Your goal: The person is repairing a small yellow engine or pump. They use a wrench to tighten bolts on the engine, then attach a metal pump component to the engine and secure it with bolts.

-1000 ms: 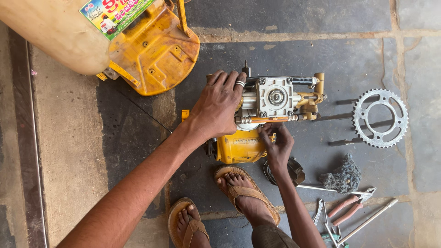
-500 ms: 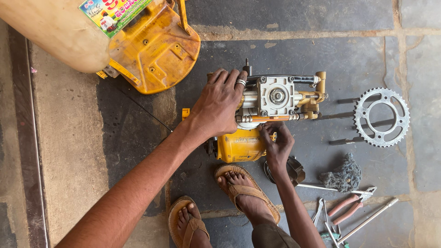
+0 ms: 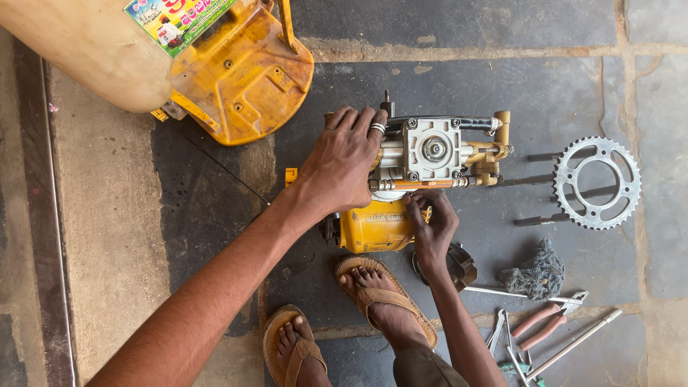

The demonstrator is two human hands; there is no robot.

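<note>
Pump-engine unit (image 3: 423,154): left hand (image 3: 344,161) flat on top, steadying it; right hand (image 3: 430,222) fingertips pinching something just below its brass rod, looks mid-fitting. Pliers (image 3: 548,322) lie right, below the unit.

Up at eleven o'clock, a big cream plastic tank (image 3: 86,50) lies on its side on the floor, cut off by the frame edge. Stuck to it is a rectangular label (image 3: 175,16), tilted, bright green with yellow and red patches and a small picture on it, partly out of frame at the top. Just below centre, at six o'clock from the pump, a yellow engine tank (image 3: 376,228) carries a small dark printed marking, too small to make out.
</note>
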